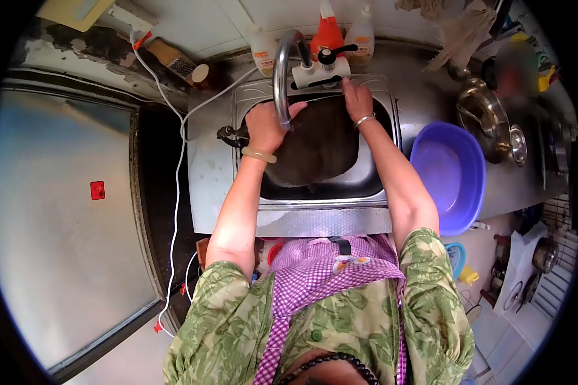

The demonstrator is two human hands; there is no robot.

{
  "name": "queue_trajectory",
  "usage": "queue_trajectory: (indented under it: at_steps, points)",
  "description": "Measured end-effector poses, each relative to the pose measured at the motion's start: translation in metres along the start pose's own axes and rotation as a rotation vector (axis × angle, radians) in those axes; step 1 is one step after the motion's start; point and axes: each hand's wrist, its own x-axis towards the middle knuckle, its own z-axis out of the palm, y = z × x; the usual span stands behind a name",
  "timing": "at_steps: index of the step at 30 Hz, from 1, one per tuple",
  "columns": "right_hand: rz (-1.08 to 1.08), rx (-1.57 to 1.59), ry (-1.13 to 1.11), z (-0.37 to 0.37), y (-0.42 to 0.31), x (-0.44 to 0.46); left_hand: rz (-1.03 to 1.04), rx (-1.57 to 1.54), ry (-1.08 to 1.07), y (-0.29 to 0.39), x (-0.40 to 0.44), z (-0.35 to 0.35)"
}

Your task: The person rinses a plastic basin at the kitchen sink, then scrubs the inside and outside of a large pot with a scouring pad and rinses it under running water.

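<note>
A dark wok [318,144] lies in the stainless steel sink [369,186], with a dark handle [230,135] sticking out over the sink's left edge. My left hand [267,125] grips the wok's left rim close to that handle, its thumb stretched out over the inside. At the far right rim, my right hand [358,102] is closed on the wok's edge, just below the white tap body; its fingertips are partly hidden. The curved metal spout [281,80] hangs over the wok beside my left hand.
A purple basin [448,176] stands on the counter right of the sink. Behind the tap are a red spray bottle [325,33] and pale bottles [361,38]. Metal bowls and lids [485,119] sit farther right. A white cable [178,160] hangs at left, beside a glass panel [64,244].
</note>
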Motion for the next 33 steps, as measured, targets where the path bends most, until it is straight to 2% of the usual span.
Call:
queue_trajectory:
  at_steps: [3, 5, 7, 8, 9, 12, 14, 16, 18, 19, 22, 24, 27, 28, 30, 33]
  points:
    - [-0.144, -0.203, 0.034, -0.021, -0.052, -0.01, -0.073, -0.27, -0.053, -0.028, -0.009, -0.01]
    - [-0.245, -0.438, -0.034, -0.032, -0.082, -0.013, -0.175, -0.485, -0.155, -0.051, -0.018, -0.008]
    - [-0.356, -0.689, -0.05, -0.029, -0.107, -0.013, -0.182, -0.717, -0.095, -0.071, -0.033, 0.007]
    - [-0.347, -0.653, -0.073, -0.024, -0.116, -0.014, -0.185, -0.835, -0.065, -0.086, -0.042, 0.02]
    - [-0.337, -0.616, -0.1, -0.017, -0.122, -0.017, -0.268, -0.906, -0.185, -0.114, -0.052, 0.038]
    - [-0.383, -0.594, -0.135, -0.005, -0.141, -0.028, -0.353, -0.717, -0.169, -0.115, -0.068, 0.039]
    - [-0.456, -0.601, -0.168, 0.006, -0.148, -0.031, -0.247, -0.451, 0.084, -0.064, -0.057, 0.022]
    - [-0.47, -0.619, -0.221, 0.012, -0.157, -0.033, -0.235, -0.208, 0.19, -0.023, -0.041, 0.014]
    - [-0.468, -0.64, -0.264, 0.012, -0.16, -0.033, -0.246, -0.208, 0.211, -0.034, -0.03, 0.023]
    - [-0.555, -0.618, -0.263, 0.008, -0.147, -0.028, -0.248, -0.198, 0.199, -0.034, -0.027, 0.022]
    - [-0.686, -0.486, -0.141, -0.017, -0.101, -0.01, -0.282, -0.182, 0.192, -0.038, -0.024, 0.025]
    - [-0.277, -0.296, -0.207, -0.025, -0.058, 0.009, -0.3, -0.186, 0.223, -0.047, -0.021, 0.03]
    - [-0.161, -0.017, -0.107, -0.029, -0.018, 0.017, -0.291, -0.229, 0.235, -0.086, -0.022, 0.043]
    - [-0.133, -0.09, -0.121, -0.027, -0.02, 0.016, -0.348, -0.328, 0.16, -0.098, -0.024, 0.042]
    - [-0.075, -0.23, -0.151, -0.016, -0.027, 0.007, -0.347, -0.35, 0.207, -0.108, -0.024, 0.042]
    - [-0.104, -0.222, -0.099, -0.014, -0.033, 0.002, -0.258, -0.306, 0.3, -0.084, -0.023, 0.029]
